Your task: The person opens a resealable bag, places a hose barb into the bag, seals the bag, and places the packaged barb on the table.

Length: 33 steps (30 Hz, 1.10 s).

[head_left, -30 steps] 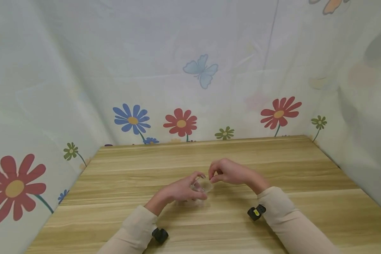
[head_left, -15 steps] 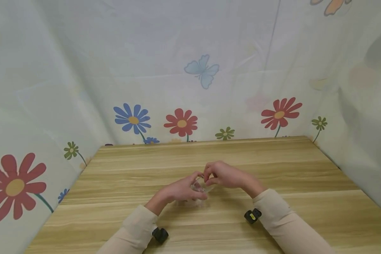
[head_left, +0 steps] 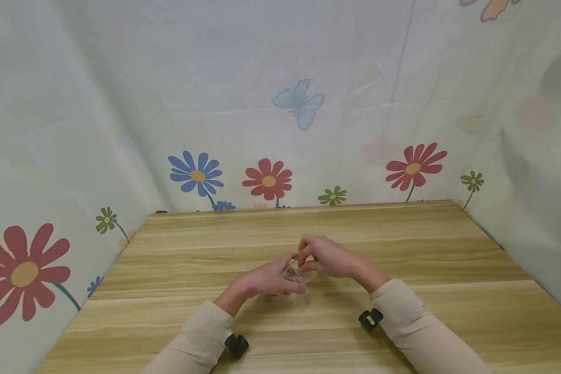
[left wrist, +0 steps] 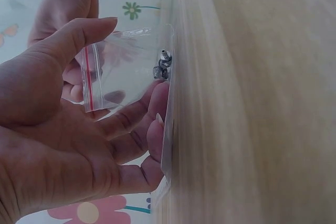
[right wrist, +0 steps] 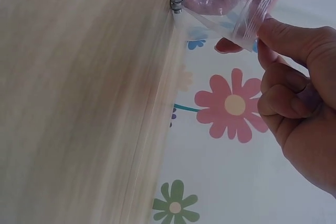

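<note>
A small clear zip-lock bag [left wrist: 126,56] with a red line along its seal stands between the two hands, close over the table. Several small metal pieces [left wrist: 164,62], like screws or nuts, sit in its bottom. My left hand [head_left: 271,279] holds the bag from the left, thumb on one side and fingers curled along the other. From the right, my right hand [head_left: 329,257] pinches the bag's sealing strip [right wrist: 257,14] between thumb and index finger. The other right fingers are folded toward the palm. Clear plastic [left wrist: 167,150] also shows below the left fingers.
The wood-grain table [head_left: 402,234] spreads around both hands. A white cloth with printed flowers [head_left: 355,135] hangs behind it and at both sides. Each sleeve carries a small black wrist camera, one on the left [head_left: 236,345] and one on the right [head_left: 370,319].
My right hand has moved a little left and down, closer to the left hand, along the bag's top. My left hand has stayed in place.
</note>
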Motion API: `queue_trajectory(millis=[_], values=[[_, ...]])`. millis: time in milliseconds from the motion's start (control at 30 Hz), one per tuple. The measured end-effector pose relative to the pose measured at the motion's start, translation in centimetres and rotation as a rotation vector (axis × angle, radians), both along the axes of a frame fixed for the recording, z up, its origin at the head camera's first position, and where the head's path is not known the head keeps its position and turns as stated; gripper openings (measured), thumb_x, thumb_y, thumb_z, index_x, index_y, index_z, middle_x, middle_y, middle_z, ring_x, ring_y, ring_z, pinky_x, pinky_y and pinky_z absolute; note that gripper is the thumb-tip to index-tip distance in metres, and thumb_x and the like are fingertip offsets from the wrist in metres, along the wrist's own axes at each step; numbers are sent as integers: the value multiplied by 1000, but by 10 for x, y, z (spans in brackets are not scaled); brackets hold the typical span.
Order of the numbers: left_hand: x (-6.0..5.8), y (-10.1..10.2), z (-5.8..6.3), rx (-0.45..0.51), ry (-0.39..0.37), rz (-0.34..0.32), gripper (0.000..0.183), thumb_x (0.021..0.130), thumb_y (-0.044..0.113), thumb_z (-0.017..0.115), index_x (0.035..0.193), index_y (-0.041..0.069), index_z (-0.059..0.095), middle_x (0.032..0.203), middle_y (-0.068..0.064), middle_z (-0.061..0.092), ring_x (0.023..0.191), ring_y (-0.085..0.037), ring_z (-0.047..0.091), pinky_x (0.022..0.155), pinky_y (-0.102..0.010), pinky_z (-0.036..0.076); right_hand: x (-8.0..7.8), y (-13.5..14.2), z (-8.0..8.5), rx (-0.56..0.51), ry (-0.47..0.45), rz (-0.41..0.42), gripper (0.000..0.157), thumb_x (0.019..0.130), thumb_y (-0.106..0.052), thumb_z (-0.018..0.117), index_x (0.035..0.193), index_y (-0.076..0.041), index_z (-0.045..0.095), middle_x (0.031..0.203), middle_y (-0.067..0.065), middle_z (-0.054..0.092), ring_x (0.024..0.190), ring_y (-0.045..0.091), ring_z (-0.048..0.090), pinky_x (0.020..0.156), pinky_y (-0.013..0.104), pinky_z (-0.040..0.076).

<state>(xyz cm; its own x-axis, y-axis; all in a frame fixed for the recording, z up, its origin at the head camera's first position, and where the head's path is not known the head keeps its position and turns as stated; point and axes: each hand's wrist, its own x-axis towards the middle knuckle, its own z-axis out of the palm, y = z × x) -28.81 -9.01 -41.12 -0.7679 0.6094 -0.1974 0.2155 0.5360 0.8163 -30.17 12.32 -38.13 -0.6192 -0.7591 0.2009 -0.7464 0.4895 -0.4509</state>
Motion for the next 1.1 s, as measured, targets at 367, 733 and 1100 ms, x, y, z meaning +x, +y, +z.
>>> queue_trajectory(millis=[367,733,1100], values=[[0,2,1,9,-4,-5,68,88,32,77,143,17,39,111,-3,61,96,-18,61,81,-37,49,-1,1,-2,-35,22,6,6,87,-8,77,93,-7,78,93,0,56,83,25,56,70,26,47],[2,2,4,-17,-8,11,68,89,34,77,143,18,39,112,-3,61,98,-19,60,84,-39,48,0,5,1,-60,68,20,8,86,-8,78,94,-6,79,94,0,55,79,11,52,66,23,49],[1,-1,5,26,-76,44,68,89,33,77,141,15,37,114,-5,61,91,-23,63,76,-40,52,4,12,3,-57,39,25,8,89,-13,77,96,-9,78,88,-2,61,76,19,55,65,25,46]])
